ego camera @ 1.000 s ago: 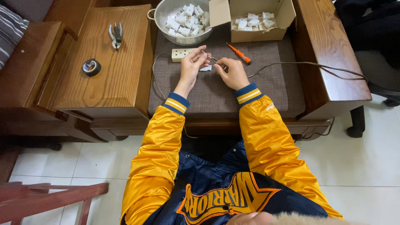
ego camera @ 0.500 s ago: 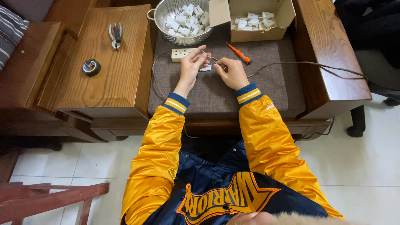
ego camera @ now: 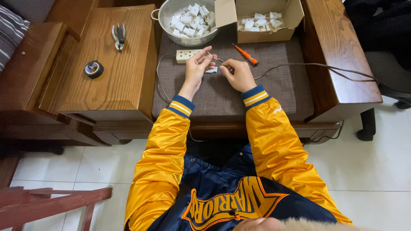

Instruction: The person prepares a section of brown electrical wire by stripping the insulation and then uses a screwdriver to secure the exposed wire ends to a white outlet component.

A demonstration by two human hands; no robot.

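Near the upper centre of the frame, the left hand (ego camera: 198, 68) and the right hand (ego camera: 238, 75) meet over a brown woven seat cushion (ego camera: 274, 92). Both pinch the end of a thin brown electrical cable (ego camera: 317, 65) between closed fingertips, with a small white plastic piece (ego camera: 211, 70) just below them. An orange-handled screwdriver (ego camera: 245, 55) lies just above the right hand. A white socket strip (ego camera: 187, 55) sits beside the left hand. Further up stand a metal colander of white plugs (ego camera: 188, 21) and an open cardboard box (ego camera: 261, 19).
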